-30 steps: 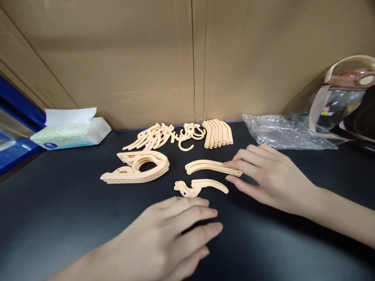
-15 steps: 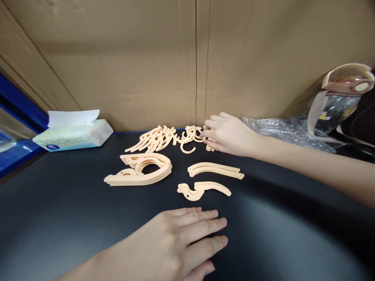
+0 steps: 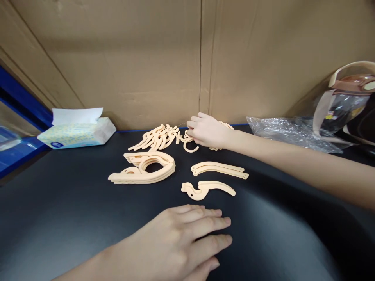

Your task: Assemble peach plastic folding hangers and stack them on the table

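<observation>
My left hand (image 3: 181, 242) lies flat on the black table (image 3: 73, 218), fingers stretched out, holding nothing, just below a single peach bird-shaped plastic piece (image 3: 205, 190). My right hand (image 3: 206, 130) reaches to the back of the table and curls its fingers over the pile of peach hooks (image 3: 190, 145); what its fingertips hold is hidden. A pair of curved peach strips (image 3: 219, 170) lies between my hands. A stack of loop-shaped peach pieces (image 3: 143, 169) rests to the left. A heap of wavy peach pieces (image 3: 155, 138) sits behind it.
A tissue pack (image 3: 76, 130) stands at the back left beside a blue edge (image 3: 20, 101). Crumpled clear plastic (image 3: 287, 132) and a helmet with a visor (image 3: 345, 101) are at the back right. A cardboard wall (image 3: 175, 58) closes the back.
My right hand went from the curved strips to the back of the table, then shifted left onto the hook pile. My left hand stayed flat in place.
</observation>
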### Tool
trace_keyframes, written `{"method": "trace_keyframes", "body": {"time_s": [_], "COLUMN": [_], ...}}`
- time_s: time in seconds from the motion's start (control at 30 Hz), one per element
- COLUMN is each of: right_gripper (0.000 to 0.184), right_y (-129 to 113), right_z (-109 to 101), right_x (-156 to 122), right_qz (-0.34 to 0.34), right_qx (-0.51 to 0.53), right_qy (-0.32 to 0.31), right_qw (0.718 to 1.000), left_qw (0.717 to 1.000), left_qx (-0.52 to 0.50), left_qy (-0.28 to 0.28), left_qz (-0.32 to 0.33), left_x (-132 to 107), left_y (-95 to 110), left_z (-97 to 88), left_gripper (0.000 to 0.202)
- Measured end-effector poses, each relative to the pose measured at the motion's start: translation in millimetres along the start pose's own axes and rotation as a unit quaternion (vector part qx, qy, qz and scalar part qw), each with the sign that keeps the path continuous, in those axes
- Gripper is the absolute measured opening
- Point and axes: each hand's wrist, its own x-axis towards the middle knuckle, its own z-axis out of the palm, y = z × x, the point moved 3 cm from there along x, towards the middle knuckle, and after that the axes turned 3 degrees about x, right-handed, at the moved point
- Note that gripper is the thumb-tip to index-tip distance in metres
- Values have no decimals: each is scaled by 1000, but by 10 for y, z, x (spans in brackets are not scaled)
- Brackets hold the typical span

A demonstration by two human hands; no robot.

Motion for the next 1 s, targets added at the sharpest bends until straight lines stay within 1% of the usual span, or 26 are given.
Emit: {"method": "trace_keyframes", "body": {"time_s": [0.1, 0.2, 0.3, 0.33, 0.4, 0.47, 0.57, 0.6, 0.67, 0.7, 0.77, 0.87, 0.9, 0.93, 1.0], "right_gripper": [15, 16, 21, 21, 17, 11, 7, 7, 3, 6, 15, 20, 21, 21, 21], "right_y": [-4, 43, 129, 154, 181, 168, 84, 41, -45, -83, -154, -231, -249, -263, -285], "right_z": [4, -20, -117, -167, -283, -395, -516, -544, -594, -602, -589, -516, -484, -451, -397], "right_x": [17, 22, -25, -63, -181, -356, -686, -798, -1013, -1110, -1272, -1433, -1467, -1493, -1524], "right_qz": [-10, -8, 21, 38, 79, 132, 233, 255, 290, 309, 330, 338, 339, 341, 341], "right_qx": [-3, -7, 0, 16, 80, 166, 280, 314, 378, 412, 501, 620, 645, 662, 681], "right_qy": [0, 11, 41, 58, 93, 114, 94, 78, 67, 57, 37, 29, 26, 21, 9], "right_qw": [1000, 1000, 999, 998, 989, 971, 927, 911, 877, 855, 799, 708, 685, 667, 648], "left_qw": [1000, 999, 999, 999, 998, 998, 999, 999, 999, 999, 999, 999, 999, 998, 998], "left_qx": [6, 23, 38, 43, 49, 47, 35, 32, 29, 29, 34, 45, 49, 52, 60], "left_qy": [-5, -16, -13, -13, -12, -12, -11, -11, -12, -14, -15, -8, -5, -1, 4], "left_qz": [13, 28, 30, 30, 30, 28, 26, 25, 22, 21, 21, 23, 23, 25, 26], "left_x": [14, 41, 49, 46, 36, 25, 23, 26, 36, 42, 54, 66, 67, 68, 65], "left_y": [-12, -23, -23, -20, -12, -7, -8, -11, -19, -22, -25, -19, -16, -13, -9], "left_z": [-7, -22, -39, -43, -46, -43, -34, -32, -29, -28, -32, -48, -54, -61, -69], "left_gripper": [30, 30, 31, 31, 31, 30, 30, 30, 29, 29, 29, 29, 29, 28, 28]}}
